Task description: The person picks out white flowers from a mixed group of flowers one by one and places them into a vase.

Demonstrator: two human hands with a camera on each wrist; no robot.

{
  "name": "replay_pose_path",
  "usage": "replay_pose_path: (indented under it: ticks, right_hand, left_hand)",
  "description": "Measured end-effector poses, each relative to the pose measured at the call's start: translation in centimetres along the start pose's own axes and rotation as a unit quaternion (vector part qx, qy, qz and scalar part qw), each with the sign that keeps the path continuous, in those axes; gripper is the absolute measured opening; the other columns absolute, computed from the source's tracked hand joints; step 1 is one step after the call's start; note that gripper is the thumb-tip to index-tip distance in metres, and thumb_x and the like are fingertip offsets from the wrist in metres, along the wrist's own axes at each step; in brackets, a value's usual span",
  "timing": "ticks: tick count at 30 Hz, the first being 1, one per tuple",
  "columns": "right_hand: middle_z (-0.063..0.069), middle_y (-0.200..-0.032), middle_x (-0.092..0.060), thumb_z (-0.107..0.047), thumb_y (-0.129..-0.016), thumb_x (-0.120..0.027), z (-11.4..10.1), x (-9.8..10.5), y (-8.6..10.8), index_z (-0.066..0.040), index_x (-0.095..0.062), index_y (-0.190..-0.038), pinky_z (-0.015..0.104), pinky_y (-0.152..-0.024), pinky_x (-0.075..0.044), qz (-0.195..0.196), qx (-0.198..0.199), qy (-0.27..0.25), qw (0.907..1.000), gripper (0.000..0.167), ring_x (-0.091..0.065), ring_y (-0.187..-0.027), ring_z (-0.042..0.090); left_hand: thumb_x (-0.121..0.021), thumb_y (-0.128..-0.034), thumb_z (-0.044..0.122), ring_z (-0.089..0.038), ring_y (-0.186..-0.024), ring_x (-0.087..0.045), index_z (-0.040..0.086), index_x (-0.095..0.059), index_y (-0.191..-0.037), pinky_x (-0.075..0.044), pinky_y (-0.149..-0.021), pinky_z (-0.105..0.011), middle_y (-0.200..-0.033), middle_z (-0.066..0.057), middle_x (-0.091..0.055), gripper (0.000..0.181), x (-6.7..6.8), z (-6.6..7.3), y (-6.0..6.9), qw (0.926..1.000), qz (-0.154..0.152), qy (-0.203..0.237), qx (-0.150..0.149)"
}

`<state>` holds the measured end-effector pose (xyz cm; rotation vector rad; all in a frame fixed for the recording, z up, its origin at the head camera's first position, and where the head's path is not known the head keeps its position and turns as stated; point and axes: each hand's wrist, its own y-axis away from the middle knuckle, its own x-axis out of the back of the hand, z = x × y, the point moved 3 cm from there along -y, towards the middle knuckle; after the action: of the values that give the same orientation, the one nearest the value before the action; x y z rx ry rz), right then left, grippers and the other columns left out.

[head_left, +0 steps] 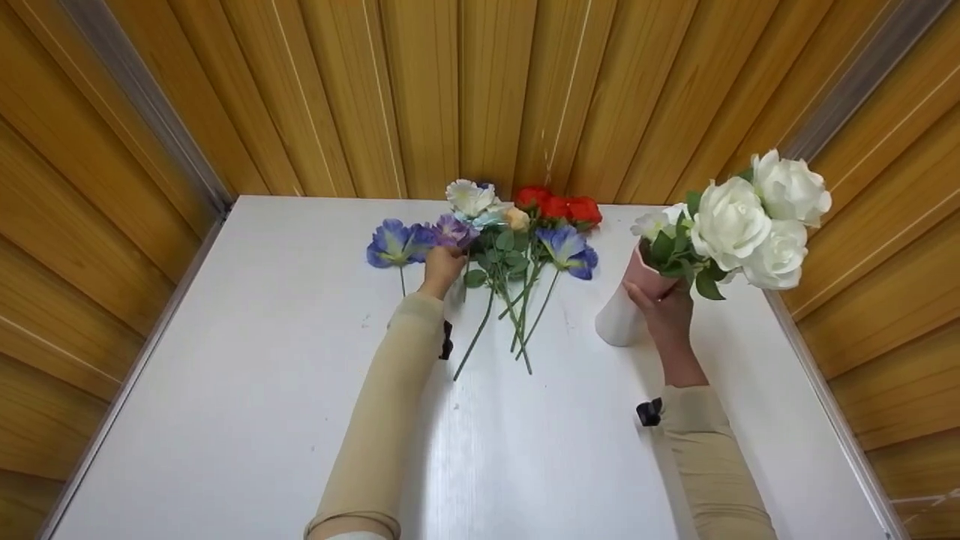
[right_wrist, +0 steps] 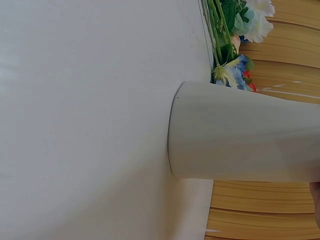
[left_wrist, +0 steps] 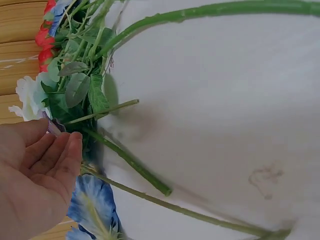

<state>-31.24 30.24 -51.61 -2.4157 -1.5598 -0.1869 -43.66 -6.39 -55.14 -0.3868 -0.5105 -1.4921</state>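
Note:
My left hand [head_left: 444, 270] is at the purple flower [head_left: 453, 230], thumb and fingertips pinching it just under the bloom. In the left wrist view a bit of purple petal [left_wrist: 54, 125] shows between thumb and fingers. At the right, my right hand [head_left: 667, 311] grips a pink-and-white vase [head_left: 621, 319] below its rim. White roses [head_left: 731, 225] with green leaves lean out of the vase to the right. The vase's pale lower body [right_wrist: 235, 135] stands on the table in the right wrist view, where only a sliver of the hand shows.
Beside the left hand lie blue flowers [head_left: 391, 244], a white flower [head_left: 471, 199], a peach rose [head_left: 517, 219] and red flowers [head_left: 559, 208]. Their green stems [head_left: 523, 330] cross toward the front of the white table [head_left: 225, 375]. Wood-patterned walls [head_left: 420, 97] enclose the back and sides.

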Motion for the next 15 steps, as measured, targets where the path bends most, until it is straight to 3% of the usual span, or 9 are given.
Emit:
replay_pose_path:
  ticks: [2,5,6,9,10,12,15]
  right_hand:
    - [0.019,-0.149,-0.052,-0.013,-0.083,-0.079,0.0,0.1,0.0,-0.002,-0.034,-0.153,0.043,-0.115,-0.044,-0.001,0.002,-0.001,1.0,0.083,-0.052,-0.127,0.023]
    - [0.02,-0.149,-0.052,-0.013,-0.084,-0.079,0.0,0.1,0.1,-0.002,-0.034,-0.153,0.045,-0.116,-0.043,-0.004,-0.001,0.001,1.0,0.083,-0.052,-0.129,0.026]
    - [0.02,-0.15,-0.051,-0.013,-0.084,-0.079,0.0,0.1,0.1,-0.002,-0.034,-0.153,0.046,-0.117,-0.043,-0.005,-0.002,0.0,1.0,0.083,-0.052,-0.13,0.026]
    - [0.019,-0.15,-0.051,-0.012,-0.084,-0.08,0.1,0.1,0.2,-0.002,-0.033,-0.153,0.045,-0.117,-0.042,-0.009,-0.003,-0.002,0.9999,0.085,-0.052,-0.13,0.026]
    - [0.019,-0.15,-0.051,-0.012,-0.084,-0.08,0.1,0.1,0.2,-0.002,-0.032,-0.154,0.045,-0.118,-0.042,-0.012,-0.002,-0.004,0.9999,0.085,-0.051,-0.13,0.026]
    - [0.018,-0.149,-0.05,-0.013,-0.084,-0.081,0.1,0.1,0.1,-0.002,-0.031,-0.154,0.045,-0.118,-0.042,-0.015,-0.002,-0.005,0.9999,0.086,-0.051,-0.13,0.025]
    - [0.018,-0.149,-0.05,-0.014,-0.085,-0.08,0.0,0.1,0.1,-0.003,-0.032,-0.154,0.043,-0.117,-0.043,-0.014,-0.004,-0.001,0.9999,0.085,-0.051,-0.129,0.024]
  left_hand:
    - [-0.066,-0.0918,0.012,-0.019,-0.077,-0.065,0.008,-0.081,-0.092,-0.054,-0.07,-0.031,-0.091,-0.007,-0.078,0.016,-1.7,-3.2,-3.0,0.9992,0.017,0.033,-0.011]
    - [-0.066,-0.0835,0.01,-0.018,-0.066,-0.055,0.011,-0.075,-0.072,-0.048,-0.06,-0.029,-0.072,-0.001,-0.07,0.014,-4.8,-8.4,-8.1,0.9969,0.04,0.066,-0.016]
    - [-0.066,-0.084,0.01,-0.019,-0.068,-0.057,0.012,-0.074,-0.073,-0.049,-0.062,-0.029,-0.074,-0.001,-0.07,0.014,-5.8,-10.0,-9.8,0.9966,0.035,0.075,-0.002]
    - [-0.068,-0.0851,0.013,-0.022,-0.078,-0.062,0.01,-0.078,-0.08,-0.053,-0.071,-0.032,-0.083,-0.004,-0.074,0.011,-8.0,-12.6,-12.7,0.9966,0.032,0.062,0.045]
    - [-0.068,-0.0843,0.012,-0.022,-0.076,-0.062,0.011,-0.078,-0.079,-0.053,-0.069,-0.032,-0.082,-0.004,-0.074,0.011,-8.8,-13.5,-13.8,0.9962,0.04,0.061,0.049]
    - [-0.07,-0.0867,0.016,-0.022,-0.085,-0.065,0.011,-0.081,-0.088,-0.055,-0.077,-0.034,-0.092,-0.005,-0.077,0.012,-10.1,-15.2,-15.7,0.9955,0.029,0.056,0.071]
    - [-0.07,-0.0849,0.016,-0.02,-0.087,-0.063,0.015,-0.083,-0.091,-0.053,-0.077,-0.032,-0.095,-0.004,-0.078,0.014,-11.2,-16.8,-17.3,0.9951,0.033,0.072,0.061]
